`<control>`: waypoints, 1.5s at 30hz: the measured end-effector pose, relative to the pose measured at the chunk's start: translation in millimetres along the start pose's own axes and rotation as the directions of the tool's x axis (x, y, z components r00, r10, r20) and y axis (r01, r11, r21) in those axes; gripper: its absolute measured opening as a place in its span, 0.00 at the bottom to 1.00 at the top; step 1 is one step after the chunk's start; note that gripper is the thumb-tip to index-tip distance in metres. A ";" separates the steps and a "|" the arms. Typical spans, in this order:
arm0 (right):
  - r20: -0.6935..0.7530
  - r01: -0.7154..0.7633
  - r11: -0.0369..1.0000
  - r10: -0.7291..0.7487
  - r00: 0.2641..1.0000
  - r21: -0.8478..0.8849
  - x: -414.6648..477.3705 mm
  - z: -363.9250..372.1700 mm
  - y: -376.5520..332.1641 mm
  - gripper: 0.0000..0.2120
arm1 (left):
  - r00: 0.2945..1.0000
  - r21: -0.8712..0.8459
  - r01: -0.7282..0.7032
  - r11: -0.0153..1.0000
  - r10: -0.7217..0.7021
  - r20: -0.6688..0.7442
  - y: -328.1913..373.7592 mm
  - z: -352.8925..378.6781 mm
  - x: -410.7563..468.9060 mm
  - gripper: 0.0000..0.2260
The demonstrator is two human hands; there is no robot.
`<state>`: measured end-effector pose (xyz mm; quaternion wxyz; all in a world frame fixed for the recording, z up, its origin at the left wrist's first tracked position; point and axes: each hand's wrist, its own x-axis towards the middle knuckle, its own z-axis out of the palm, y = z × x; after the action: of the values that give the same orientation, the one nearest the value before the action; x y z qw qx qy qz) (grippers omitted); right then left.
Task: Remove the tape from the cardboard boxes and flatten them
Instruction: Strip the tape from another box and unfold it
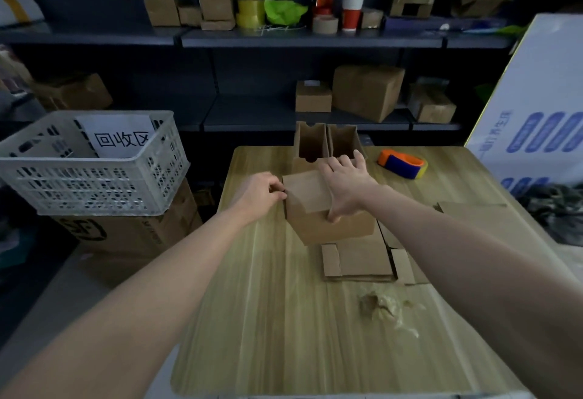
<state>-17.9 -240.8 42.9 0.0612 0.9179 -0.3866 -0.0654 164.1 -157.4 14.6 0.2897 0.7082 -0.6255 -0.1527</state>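
White slotted crate [94,178] left of the wooden table [268,320], orange-and-blue tape dispenser [403,163] on its far right.

I stand at a pale wood-grain table [268,320] in dim light. Dark metal shelving [312,39] lines the dark wall [252,77] ahead, with grey floor [47,297] on my left.
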 end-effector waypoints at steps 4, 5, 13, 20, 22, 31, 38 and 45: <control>0.031 -0.020 1.000 0.020 0.999 0.000 -3.8 6.6 1.6 0.53 | 0.998 -0.060 0.033 0.998 -0.030 0.050 1.7 6.3 3.4 0.05; 0.037 -0.021 1.000 0.021 0.999 -0.003 -5.0 8.4 1.5 0.53 | 0.997 -0.075 0.039 0.996 -0.033 0.073 1.7 6.8 4.1 0.04; 0.075 -0.045 0.997 0.041 0.996 0.056 -8.1 23.1 -2.7 0.52 | 0.967 -0.098 0.066 0.993 -0.039 0.253 -5.9 9.0 9.9 0.03; 0.044 -0.111 0.993 0.109 0.993 0.040 -4.0 14.3 8.7 0.52 | 0.990 -0.204 0.017 0.979 0.012 0.138 -3.5 17.7 7.4 0.09; 0.023 -0.094 0.995 0.093 0.995 0.036 -1.6 9.6 8.2 0.52 | 0.996 -0.225 -0.004 0.974 0.023 0.084 0.0 16.2 8.9 0.17; 0.041 -0.058 0.998 0.059 0.997 -0.003 -2.2 21.4 -6.9 0.52 | 0.999 -0.085 0.032 0.996 -0.032 -0.007 -14.7 29.9 6.2 0.06; 0.030 -0.028 0.999 0.029 0.999 -0.022 -0.2 29.9 -23.8 0.51 | 0.985 -0.048 0.172 0.984 -0.172 0.005 -27.2 34.2 6.0 0.05; 0.068 -0.040 0.999 0.041 0.997 -0.017 2.7 31.4 -31.9 0.51 | 0.976 -0.043 0.208 0.977 -0.210 -0.054 -33.3 45.5 1.9 0.03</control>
<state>1.1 -222.7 6.6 0.0564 0.9067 -0.4063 -0.0984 164.7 -167.5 -40.9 0.3034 0.7687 -0.5357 -0.1734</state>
